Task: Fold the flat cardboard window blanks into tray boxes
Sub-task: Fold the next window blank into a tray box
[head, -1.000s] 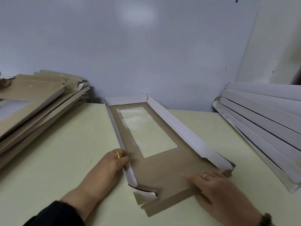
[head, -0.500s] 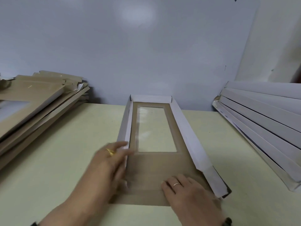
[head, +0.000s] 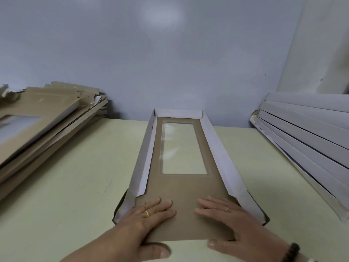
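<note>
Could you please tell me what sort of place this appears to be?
Probably a box-assembly workbench: a stack of flat brown cardboard window blanks, a row of white folded trays, and a half-folded windowed tray on the pale green table.

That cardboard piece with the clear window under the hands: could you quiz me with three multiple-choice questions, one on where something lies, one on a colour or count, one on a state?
1. Where is the pile of brown flat blanks?
A. On the table's left side
B. Under the box
C. Against the right wall

2. How many rings show on the two hands?
A. None
B. Two
C. Four

3. How does the near end flap of the box lie?
A. Torn off
B. Standing upright
C. Flat under both palms

Answers:
1 A: the pile of blanks lies at the left of the table.
2 B: one ring is on the left hand, one on the right hand.
3 C: both hands press with straight fingers on the near flap of the box, while its side walls and far wall stand up.
</note>
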The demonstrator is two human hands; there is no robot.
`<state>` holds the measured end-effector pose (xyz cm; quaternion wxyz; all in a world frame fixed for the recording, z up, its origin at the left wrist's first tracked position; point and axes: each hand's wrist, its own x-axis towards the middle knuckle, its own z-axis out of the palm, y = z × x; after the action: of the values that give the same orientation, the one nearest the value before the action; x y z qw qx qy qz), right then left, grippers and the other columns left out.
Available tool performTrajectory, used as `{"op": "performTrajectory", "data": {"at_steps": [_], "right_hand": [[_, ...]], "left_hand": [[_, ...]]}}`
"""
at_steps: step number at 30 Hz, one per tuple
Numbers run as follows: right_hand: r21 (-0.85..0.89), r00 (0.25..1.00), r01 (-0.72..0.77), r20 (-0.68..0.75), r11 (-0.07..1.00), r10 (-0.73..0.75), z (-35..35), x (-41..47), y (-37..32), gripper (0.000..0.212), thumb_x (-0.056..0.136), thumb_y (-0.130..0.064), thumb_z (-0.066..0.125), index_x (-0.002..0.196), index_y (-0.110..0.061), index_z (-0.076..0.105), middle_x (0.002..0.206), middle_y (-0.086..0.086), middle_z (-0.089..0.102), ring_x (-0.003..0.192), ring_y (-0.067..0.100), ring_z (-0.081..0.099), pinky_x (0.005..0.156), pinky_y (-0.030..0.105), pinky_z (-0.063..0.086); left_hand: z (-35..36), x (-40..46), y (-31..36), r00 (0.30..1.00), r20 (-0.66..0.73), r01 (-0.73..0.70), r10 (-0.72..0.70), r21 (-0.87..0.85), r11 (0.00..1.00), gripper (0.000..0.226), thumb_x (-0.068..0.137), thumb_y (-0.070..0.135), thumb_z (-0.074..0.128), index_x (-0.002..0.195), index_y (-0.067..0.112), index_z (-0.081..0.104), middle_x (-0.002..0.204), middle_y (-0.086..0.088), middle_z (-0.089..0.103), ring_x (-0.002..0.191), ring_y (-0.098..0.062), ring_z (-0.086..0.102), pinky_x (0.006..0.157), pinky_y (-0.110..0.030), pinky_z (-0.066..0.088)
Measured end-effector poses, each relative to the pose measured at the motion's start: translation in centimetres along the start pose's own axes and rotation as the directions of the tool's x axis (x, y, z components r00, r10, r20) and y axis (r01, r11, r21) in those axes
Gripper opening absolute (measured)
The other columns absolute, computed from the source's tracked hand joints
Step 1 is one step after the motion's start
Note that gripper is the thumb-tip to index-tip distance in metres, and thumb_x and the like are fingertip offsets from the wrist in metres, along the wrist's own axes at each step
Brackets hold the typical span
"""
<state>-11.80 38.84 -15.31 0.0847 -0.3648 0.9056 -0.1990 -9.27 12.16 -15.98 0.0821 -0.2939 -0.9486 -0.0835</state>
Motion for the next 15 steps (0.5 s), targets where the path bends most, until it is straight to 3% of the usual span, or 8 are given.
{"op": "performTrajectory", "data": {"at_steps": [2,3,5,7,9,12,13,15], "right_hand": [[0.166,0.996,-0.054,-0.060,0.985,0.065,-0.2,-0.7,0.8,0.049,0.077,-0.042,0.071,0.116,-0.054,0.043,0.132,-0.044,0.027,0.127,-0.024,0.015,0.105,0.003,0.012],[0.244,0.989,-0.074,-0.103,0.967,0.102,-0.6,-0.9,0.9,0.041,0.074,-0.034,0.075,0.105,-0.052,0.055,0.125,-0.045,0.039,0.124,-0.022,0.027,0.100,0.002,0.020],[0.411,0.963,-0.086,-0.198,0.907,0.181,-0.9,-1.2,1.2,0.028,0.070,-0.020,0.079,0.081,-0.042,0.066,0.113,-0.031,0.060,0.110,-0.012,0.050,0.093,0.007,0.034],[0.531,0.930,-0.105,-0.246,0.841,0.272,-1.1,-1.1,1.3,0.022,0.072,-0.014,0.076,0.067,-0.031,0.065,0.090,-0.004,0.070,0.089,-0.001,0.061,0.081,0.015,0.043],[0.521,0.883,-0.110,-0.340,0.846,0.324,-0.9,-0.7,1.1,0.028,0.080,-0.018,0.071,0.056,-0.025,0.057,0.062,-0.001,0.058,0.064,0.000,0.050,0.062,0.014,0.036],[0.441,0.779,-0.133,-0.507,0.888,0.369,-0.2,0.0,0.7,0.038,0.083,-0.018,0.068,0.053,-0.024,0.046,0.051,-0.009,0.041,0.051,0.002,0.037,0.051,0.013,0.029],[0.378,0.748,-0.158,-0.557,0.912,0.360,0.0,0.3,0.6,0.036,0.082,-0.018,0.068,0.055,-0.025,0.044,0.050,-0.009,0.041,0.049,0.004,0.037,0.050,0.013,0.030],[0.220,0.722,-0.243,-0.609,0.945,0.328,0.2,0.8,0.4,0.033,0.080,-0.023,0.069,0.062,-0.027,0.042,0.051,-0.010,0.043,0.049,0.004,0.041,0.051,0.010,0.033]], "left_hand": [[0.0,-0.3,-0.9,0.982,0.165,0.121,-0.086,-0.217,0.969,0.070,0.084,0.038,0.064,0.141,0.009,0.034,0.153,0.002,0.004,0.144,-0.013,0.009,0.105,-0.005,0.003],[0.1,-0.4,-1.1,0.967,0.223,0.198,-0.120,-0.371,0.907,0.065,0.079,0.037,0.070,0.136,0.028,0.041,0.150,0.016,0.017,0.140,-0.002,0.018,0.108,-0.008,0.011],[-0.6,-0.9,-1.0,0.973,0.160,0.227,-0.167,-0.539,0.811,0.044,0.078,0.031,0.074,0.112,0.050,0.055,0.133,0.030,0.038,0.123,0.018,0.032,0.103,-0.008,0.027],[-0.8,-1.2,-1.2,0.966,0.063,0.226,-0.249,-0.672,0.705,0.013,0.079,0.035,0.068,0.086,0.045,0.071,0.112,0.024,0.060,0.113,0.013,0.047,0.092,-0.006,0.037],[-1.0,-1.0,-0.7,0.944,-0.025,0.216,-0.329,-0.707,0.673,0.018,0.075,0.051,0.057,0.077,0.038,0.069,0.097,0.021,0.065,0.095,0.005,0.059,0.078,-0.009,0.044],[-0.9,-0.4,0.2,0.896,-0.141,0.282,-0.422,-0.552,0.784,0.020,0.082,0.050,0.047,0.066,0.053,0.059,0.071,0.016,0.057,0.075,0.001,0.052,0.062,-0.012,0.038],[-0.8,-0.2,0.5,0.882,-0.177,0.300,-0.437,-0.505,0.809,0.024,0.087,0.045,0.049,0.067,0.055,0.057,0.069,0.016,0.053,0.076,0.002,0.050,0.063,-0.013,0.037],[-0.6,0.1,0.8,0.865,-0.230,0.337,-0.446,-0.391,0.857,0.015,0.093,0.036,0.050,0.093,0.049,0.056,0.075,0.018,0.049,0.080,0.004,0.049,0.067,-0.011,0.038]]}}
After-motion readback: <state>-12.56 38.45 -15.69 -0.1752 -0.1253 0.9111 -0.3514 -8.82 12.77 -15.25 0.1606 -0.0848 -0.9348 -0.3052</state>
